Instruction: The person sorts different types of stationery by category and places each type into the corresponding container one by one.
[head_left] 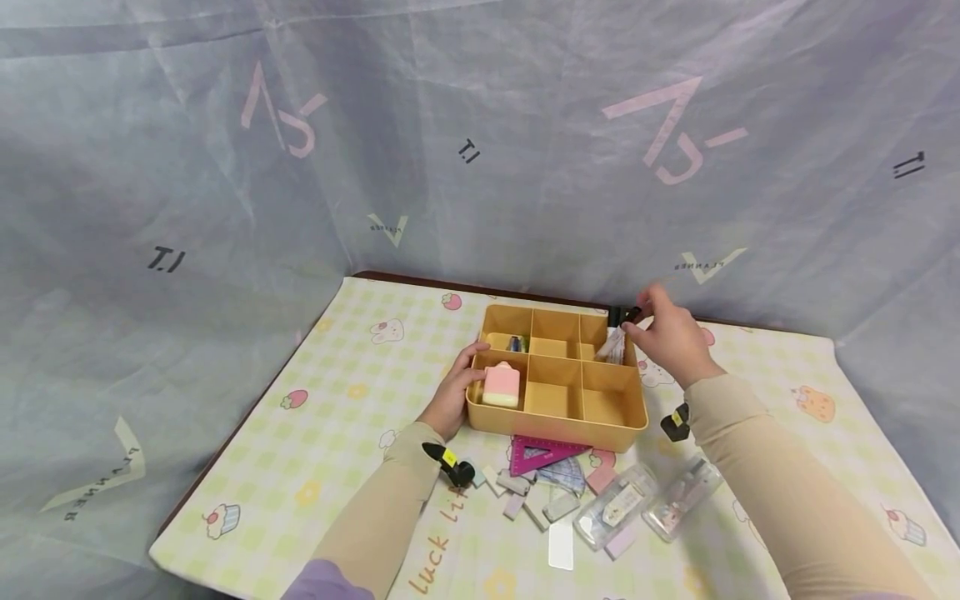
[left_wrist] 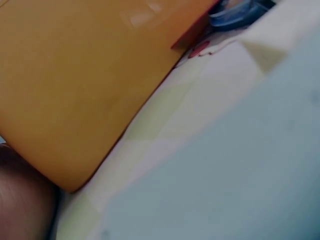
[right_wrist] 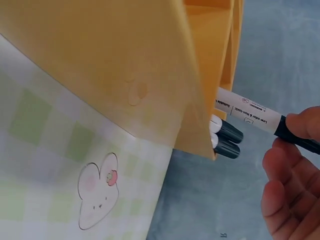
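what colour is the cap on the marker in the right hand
Black cap on a white marker, pinched by the right hand; right wrist view shows it best.

left hand (head_left: 452,398) steadies yellow organizer (head_left: 558,417); right hand (head_left: 670,335) holds markers (head_left: 617,340).

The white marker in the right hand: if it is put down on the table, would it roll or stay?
The marker looks round and smooth, so it would probably roll on a flat surface. It seems stiff and light, held by the right hand at its dark end. Leaning in the yellow organizer with two others should keep it still.
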